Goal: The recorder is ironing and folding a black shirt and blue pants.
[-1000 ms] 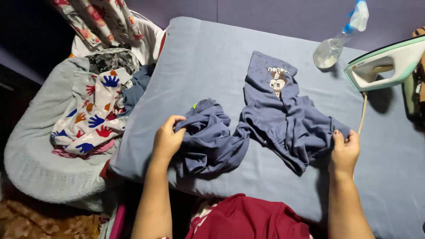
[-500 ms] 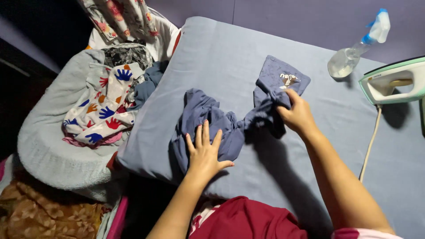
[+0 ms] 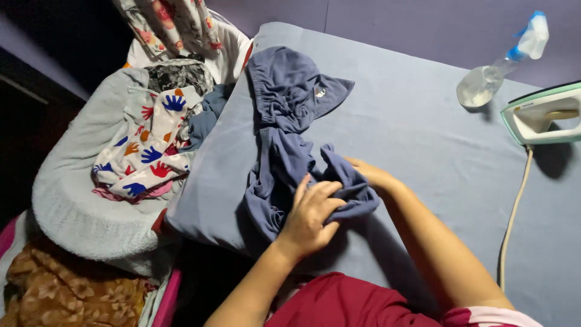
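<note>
A crumpled blue-grey garment point(image 3: 284, 121) with a small light patch lies on the blue padded ironing surface point(image 3: 423, 133), stretched from the far left edge toward me. My left hand point(image 3: 311, 215) rests on its near bunched end with the fingers curled into the cloth. My right hand point(image 3: 369, 175) lies just to the right, partly under a fold of the same garment and gripping it.
A green and white iron point(image 3: 538, 115) stands at the right edge, its cord point(image 3: 514, 212) trailing toward me. A clear spray bottle point(image 3: 502, 63) lies behind it. A pile of clothes with a handprint-pattern piece point(image 3: 151, 145) sits on a grey towel point(image 3: 78, 206) at left.
The garment has been shifted leftward and turned lengthwise, its patch end now at the far left. Both hands have come together on its near end.
</note>
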